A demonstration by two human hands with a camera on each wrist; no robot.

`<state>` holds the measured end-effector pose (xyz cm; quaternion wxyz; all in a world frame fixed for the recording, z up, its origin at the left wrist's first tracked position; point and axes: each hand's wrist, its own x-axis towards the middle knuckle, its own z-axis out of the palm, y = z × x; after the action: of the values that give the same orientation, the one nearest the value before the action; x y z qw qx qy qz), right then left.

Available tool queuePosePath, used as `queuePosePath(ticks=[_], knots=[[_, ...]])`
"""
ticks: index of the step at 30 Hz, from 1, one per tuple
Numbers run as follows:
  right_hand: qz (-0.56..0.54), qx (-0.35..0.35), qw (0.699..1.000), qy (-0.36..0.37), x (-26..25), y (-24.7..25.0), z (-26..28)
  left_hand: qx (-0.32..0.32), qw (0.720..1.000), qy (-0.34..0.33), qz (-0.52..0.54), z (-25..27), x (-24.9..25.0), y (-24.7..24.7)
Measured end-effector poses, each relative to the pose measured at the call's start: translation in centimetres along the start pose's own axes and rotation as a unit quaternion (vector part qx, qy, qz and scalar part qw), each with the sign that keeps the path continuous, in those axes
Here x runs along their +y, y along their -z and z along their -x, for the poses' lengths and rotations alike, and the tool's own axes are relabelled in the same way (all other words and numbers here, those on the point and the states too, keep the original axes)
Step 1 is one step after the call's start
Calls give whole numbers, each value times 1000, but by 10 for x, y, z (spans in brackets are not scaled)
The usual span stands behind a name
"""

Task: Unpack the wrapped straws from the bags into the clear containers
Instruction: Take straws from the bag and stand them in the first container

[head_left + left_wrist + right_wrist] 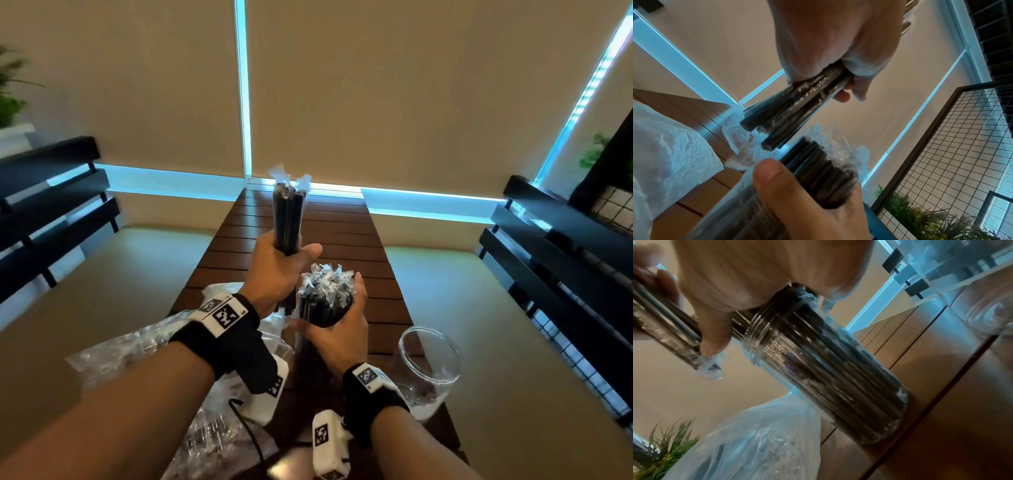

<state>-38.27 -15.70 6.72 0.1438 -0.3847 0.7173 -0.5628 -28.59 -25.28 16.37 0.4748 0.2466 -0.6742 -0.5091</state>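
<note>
My left hand (281, 270) grips a small bundle of black wrapped straws (288, 216) and holds it upright above the wooden table (342, 233). Just to its right, my right hand (339, 329) is wrapped around the tops of a thick bunch of wrapped straws (325, 294). In the right wrist view that bunch stands packed inside a tall clear container (838, 378) on the table, with my right hand (756, 272) above its threaded mouth. The left wrist view shows the small bundle (793, 110) hanging just over the packed straws (818, 170). A second clear container (428, 359) stands empty at the right.
Crumpled clear plastic bags (130, 346) lie on the table's left side under my left forearm. Cushioned benches (513, 308) with black slatted backs flank the narrow table. Beige blinds (376, 102) hang behind it. A wire grid panel (941, 146) and plants (920, 219) are off to the right.
</note>
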Motion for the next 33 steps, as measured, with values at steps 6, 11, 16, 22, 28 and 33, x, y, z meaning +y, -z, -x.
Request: queuePosePath(ticks=[6,11,16,22,28,33], knots=[[47,7,999,3,-3,-2,-15,-5,1000,-6,15,-11,-2,-10],[72,23,997,-13,-1,0,-23,49,997,17,55,-17,-9,-21],[67,19,998,0,6,-2,-24,82,989,74,93,-18,-22,-20],[7,-23,1000,-12,7,0,-27,71,990,76,95,-17,-25,-17],[-17,-60,997,-39,8,2,-28,144,964,135,181,-9,-36,-12],[-23,-98,992,-71,5,6,-28,171,962,134,165,-3,-33,-16]])
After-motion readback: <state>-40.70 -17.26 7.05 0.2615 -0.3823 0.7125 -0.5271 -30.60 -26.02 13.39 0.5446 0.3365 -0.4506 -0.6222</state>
